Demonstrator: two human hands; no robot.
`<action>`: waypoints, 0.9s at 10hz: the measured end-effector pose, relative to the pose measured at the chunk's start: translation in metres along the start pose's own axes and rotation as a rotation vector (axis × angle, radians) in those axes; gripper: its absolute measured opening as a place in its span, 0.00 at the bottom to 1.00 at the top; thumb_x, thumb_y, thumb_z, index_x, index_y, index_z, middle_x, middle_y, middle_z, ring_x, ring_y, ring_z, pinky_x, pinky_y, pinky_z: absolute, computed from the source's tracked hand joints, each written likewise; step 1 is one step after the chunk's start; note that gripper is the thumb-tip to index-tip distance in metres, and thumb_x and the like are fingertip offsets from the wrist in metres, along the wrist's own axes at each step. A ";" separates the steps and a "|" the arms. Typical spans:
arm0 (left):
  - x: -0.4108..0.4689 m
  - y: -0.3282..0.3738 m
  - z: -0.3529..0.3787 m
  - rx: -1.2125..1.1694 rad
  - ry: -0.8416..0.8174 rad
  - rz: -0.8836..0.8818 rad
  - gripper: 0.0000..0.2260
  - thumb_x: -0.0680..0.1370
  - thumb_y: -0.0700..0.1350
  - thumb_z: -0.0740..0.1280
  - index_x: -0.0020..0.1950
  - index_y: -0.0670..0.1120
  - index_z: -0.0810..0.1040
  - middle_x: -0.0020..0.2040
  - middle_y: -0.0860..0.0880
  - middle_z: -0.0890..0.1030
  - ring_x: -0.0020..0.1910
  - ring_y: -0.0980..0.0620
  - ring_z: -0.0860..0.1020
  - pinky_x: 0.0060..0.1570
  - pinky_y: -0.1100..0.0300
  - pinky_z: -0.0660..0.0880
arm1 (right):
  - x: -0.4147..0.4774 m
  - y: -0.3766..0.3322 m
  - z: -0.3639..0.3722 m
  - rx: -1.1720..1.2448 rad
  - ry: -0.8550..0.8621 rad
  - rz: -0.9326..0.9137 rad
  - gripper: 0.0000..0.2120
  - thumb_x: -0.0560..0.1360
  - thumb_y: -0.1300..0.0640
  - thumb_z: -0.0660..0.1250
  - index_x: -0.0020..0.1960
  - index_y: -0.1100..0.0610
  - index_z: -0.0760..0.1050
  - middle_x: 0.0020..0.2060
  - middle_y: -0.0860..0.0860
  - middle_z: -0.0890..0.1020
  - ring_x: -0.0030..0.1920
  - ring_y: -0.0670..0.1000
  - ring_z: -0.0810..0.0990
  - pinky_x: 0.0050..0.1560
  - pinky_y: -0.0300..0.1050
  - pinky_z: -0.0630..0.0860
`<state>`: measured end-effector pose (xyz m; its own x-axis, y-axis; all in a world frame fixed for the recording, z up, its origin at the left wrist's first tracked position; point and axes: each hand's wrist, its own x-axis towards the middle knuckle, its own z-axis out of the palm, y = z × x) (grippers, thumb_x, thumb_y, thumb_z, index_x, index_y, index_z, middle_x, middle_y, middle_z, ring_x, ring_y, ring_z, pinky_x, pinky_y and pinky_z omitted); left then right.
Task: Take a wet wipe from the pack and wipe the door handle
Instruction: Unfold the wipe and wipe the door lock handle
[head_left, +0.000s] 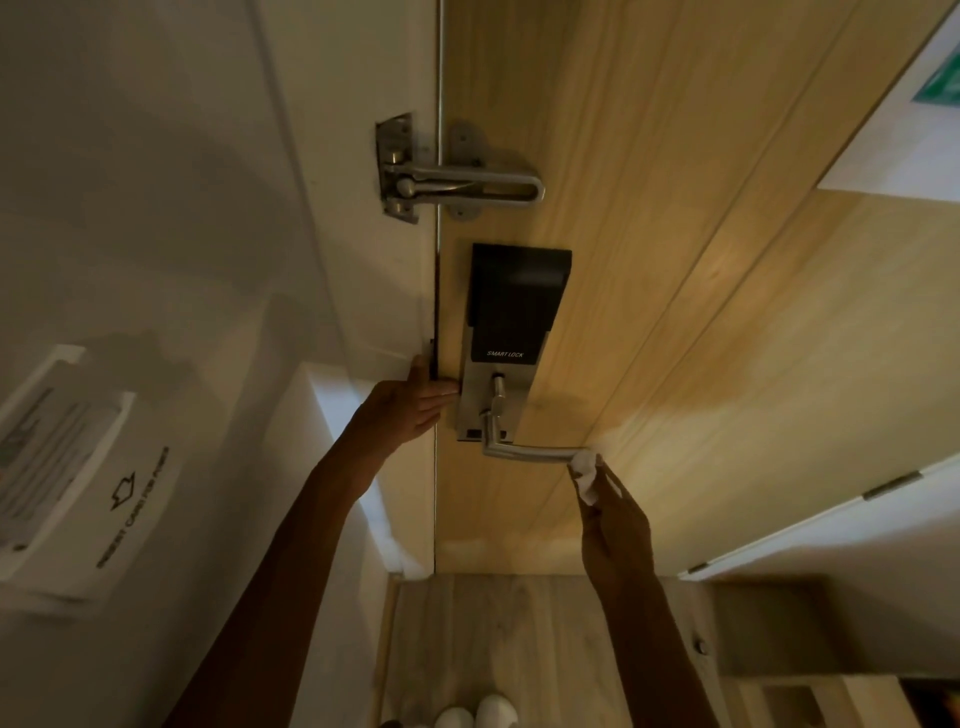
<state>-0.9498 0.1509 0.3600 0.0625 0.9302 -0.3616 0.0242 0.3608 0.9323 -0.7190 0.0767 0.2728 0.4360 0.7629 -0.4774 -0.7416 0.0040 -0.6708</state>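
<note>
A silver lever door handle (524, 453) sticks out from the smart lock plate (491, 400) on a light wooden door (675, 312). My right hand (615, 525) is shut on a bunched white wet wipe (586, 474), which presses against the free end of the handle. My left hand (410, 408) lies flat with its fingers against the door's edge, just left of the lock plate. The wipe pack is not in view.
A metal swing-bar door guard (457, 182) sits above the black lock housing (517, 301). A white card-holder box (67, 467) hangs on the left wall. White shoe tips (475, 714) show on the wooden floor below. A hinge (891, 486) marks a white door at right.
</note>
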 end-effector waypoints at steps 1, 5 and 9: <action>0.000 0.001 0.000 0.004 -0.034 0.002 0.29 0.80 0.61 0.55 0.65 0.37 0.74 0.62 0.44 0.80 0.60 0.51 0.79 0.63 0.59 0.74 | -0.005 0.004 0.005 -0.050 -0.113 0.081 0.09 0.76 0.66 0.65 0.54 0.64 0.79 0.49 0.56 0.85 0.51 0.49 0.84 0.52 0.39 0.80; -0.005 0.009 0.006 -0.018 -0.063 0.007 0.24 0.83 0.53 0.53 0.67 0.36 0.72 0.65 0.42 0.77 0.66 0.47 0.75 0.63 0.59 0.72 | 0.026 0.007 -0.025 -0.191 -0.124 0.076 0.12 0.76 0.64 0.66 0.59 0.58 0.76 0.58 0.57 0.79 0.53 0.46 0.81 0.50 0.37 0.78; -0.012 0.013 0.008 -0.072 -0.113 -0.022 0.23 0.83 0.50 0.52 0.69 0.35 0.70 0.67 0.40 0.75 0.68 0.44 0.72 0.62 0.59 0.70 | 0.007 0.060 0.040 0.160 -0.428 0.423 0.10 0.73 0.67 0.64 0.53 0.64 0.80 0.50 0.62 0.81 0.42 0.52 0.81 0.35 0.38 0.79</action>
<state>-0.9421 0.1438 0.3760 0.1752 0.9099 -0.3759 -0.0451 0.3889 0.9202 -0.7810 0.1082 0.2518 -0.1305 0.9110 -0.3911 -0.8873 -0.2833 -0.3639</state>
